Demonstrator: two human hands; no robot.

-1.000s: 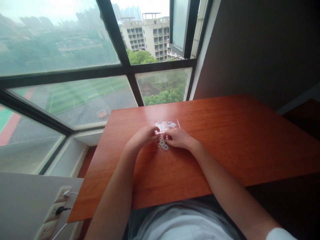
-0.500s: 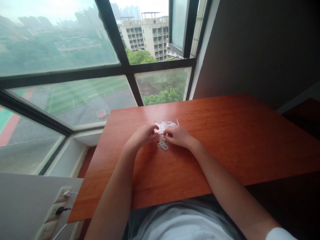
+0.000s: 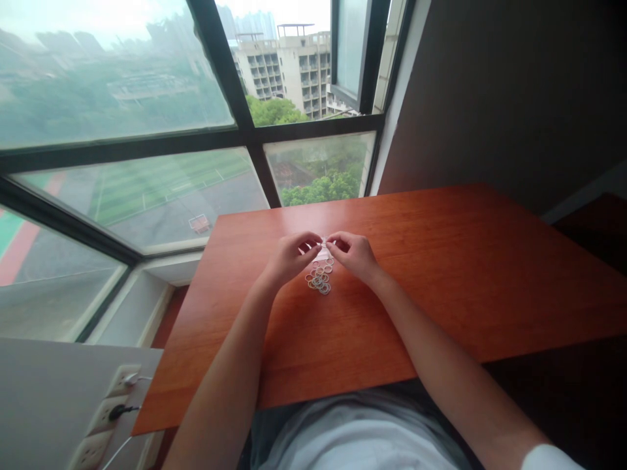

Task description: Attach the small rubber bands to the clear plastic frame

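Note:
Several small pale rings (image 3: pixel 319 281) lie in a loose heap on the reddish-brown table (image 3: pixel 441 274). Just beyond the heap, my left hand (image 3: pixel 296 256) and my right hand (image 3: pixel 354 254) meet almost tip to tip, thumbs and index fingers pinched together. Whatever is between the fingertips is too small to make out. Under and behind the hands lies a clear plastic piece (image 3: pixel 321 254), mostly covered by them.
Beyond the table's far edge are large windows with dark frames (image 3: pixel 255 136). A dark wall (image 3: pixel 490 98) rises at the right. Power sockets (image 3: pixel 105 414) with plugs and a cord are on the low wall at the lower left.
Both hands have moved slightly up and away from the rings, and their fingertips have come together. The clear plastic piece is more hidden, while more rings show at the top of the heap.

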